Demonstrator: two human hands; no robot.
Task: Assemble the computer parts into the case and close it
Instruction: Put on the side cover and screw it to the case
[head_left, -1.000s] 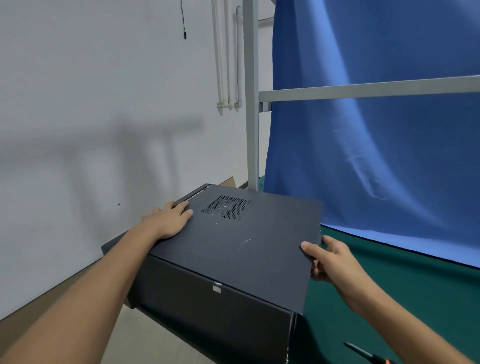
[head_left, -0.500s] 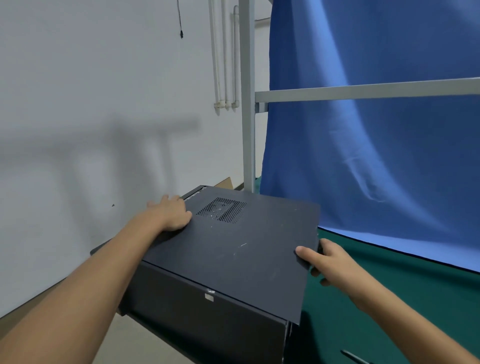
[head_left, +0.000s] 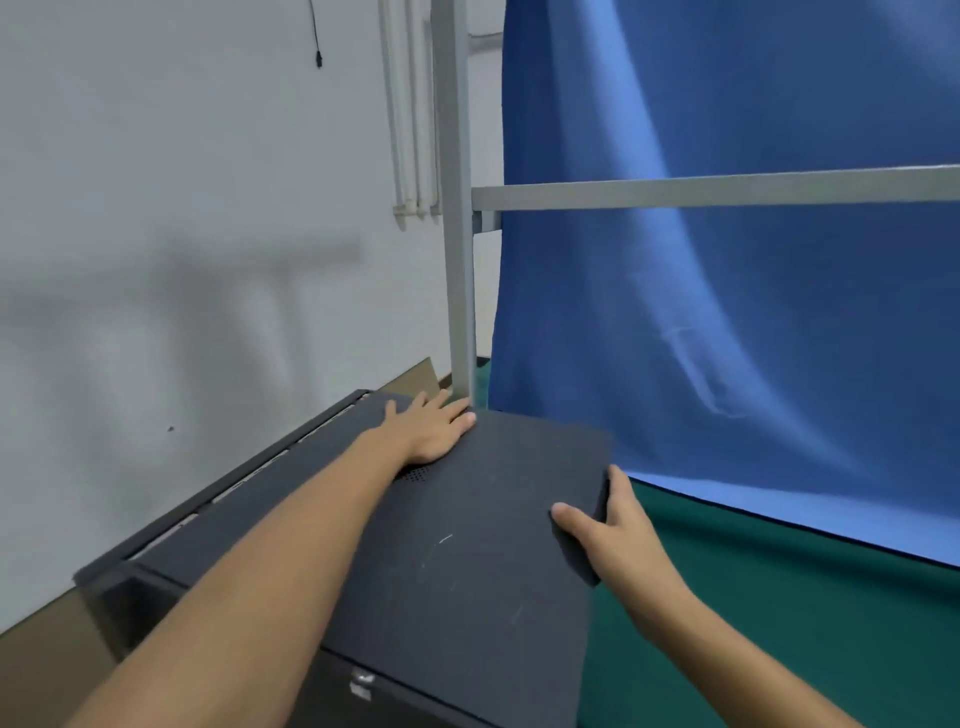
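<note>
A black computer case (head_left: 218, 551) lies on its side at the table's left end, with its black side panel (head_left: 467, 561) lying on top, scratched and with a small vent grille. My left hand (head_left: 434, 428) lies flat on the panel's far end, fingers straight, covering most of the grille. My right hand (head_left: 610, 530) grips the panel's right edge, thumb on top and fingers curled under it. The panel sits offset to the right, so a strip of the case's left rim shows beside it.
A green table surface (head_left: 779, 623) extends to the right. A blue cloth (head_left: 727, 322) hangs behind on a grey metal frame (head_left: 460, 260). A white wall (head_left: 182, 208) stands on the left, and brown cardboard (head_left: 415, 376) lies behind the case.
My left hand has slid forward along the panel toward its far end, over the grille. The panel has shifted away from me, and my right hand has followed along its right edge.
</note>
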